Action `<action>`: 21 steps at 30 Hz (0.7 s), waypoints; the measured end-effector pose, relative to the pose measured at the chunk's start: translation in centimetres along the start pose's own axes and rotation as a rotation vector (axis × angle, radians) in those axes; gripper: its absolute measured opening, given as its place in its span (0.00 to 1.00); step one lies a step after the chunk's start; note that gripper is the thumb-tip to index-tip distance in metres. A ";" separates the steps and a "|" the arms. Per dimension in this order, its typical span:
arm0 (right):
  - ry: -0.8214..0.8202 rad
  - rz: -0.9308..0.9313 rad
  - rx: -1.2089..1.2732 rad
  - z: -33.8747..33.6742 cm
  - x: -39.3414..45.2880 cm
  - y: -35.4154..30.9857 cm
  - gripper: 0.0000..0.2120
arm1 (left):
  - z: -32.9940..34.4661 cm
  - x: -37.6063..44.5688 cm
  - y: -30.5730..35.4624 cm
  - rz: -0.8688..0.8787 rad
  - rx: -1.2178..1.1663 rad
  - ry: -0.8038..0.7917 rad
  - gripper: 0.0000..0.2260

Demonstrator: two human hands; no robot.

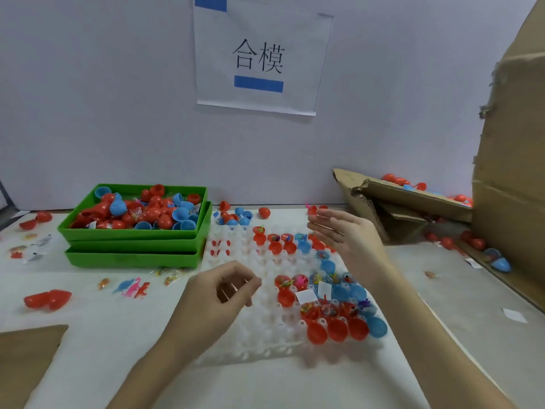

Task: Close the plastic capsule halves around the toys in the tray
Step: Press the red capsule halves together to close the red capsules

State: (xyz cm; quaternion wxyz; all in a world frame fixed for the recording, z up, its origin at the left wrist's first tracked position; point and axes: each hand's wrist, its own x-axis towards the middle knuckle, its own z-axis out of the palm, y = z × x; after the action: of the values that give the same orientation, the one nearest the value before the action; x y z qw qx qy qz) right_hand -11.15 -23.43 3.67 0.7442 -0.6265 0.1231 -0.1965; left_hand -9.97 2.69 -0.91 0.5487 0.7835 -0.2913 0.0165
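While our left hand [227, 286] hangs loosely curled and empty over the tray [259, 326], our right hand [345, 234] hovers flat, holding nothing.

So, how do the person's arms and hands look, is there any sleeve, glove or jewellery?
Both forearms are bare as far as the picture shows, with no sleeve in view. The left hand and the right hand wear no gloves. No ring, watch or bracelet is visible on either.
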 end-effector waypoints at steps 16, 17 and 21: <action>0.013 -0.339 -0.582 1.1 -4.0 2.4 0.14 | 4.4 -1.8 -0.3 0.470 0.746 -0.133 0.19; 0.010 -0.342 -0.588 1.1 -4.0 2.4 0.14 | 4.7 -1.9 -0.2 0.510 0.734 -0.124 0.19; 0.008 -0.348 -0.606 1.1 -4.1 2.4 0.13 | 6.0 -2.2 -0.2 0.532 0.787 -0.112 0.23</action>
State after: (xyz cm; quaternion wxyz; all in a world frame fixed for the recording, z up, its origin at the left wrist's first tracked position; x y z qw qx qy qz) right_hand -13.99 -20.34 1.28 0.4793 -0.8297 0.0703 -0.2774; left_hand -13.54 -1.53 -4.21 0.1706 0.8296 -0.4825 0.2233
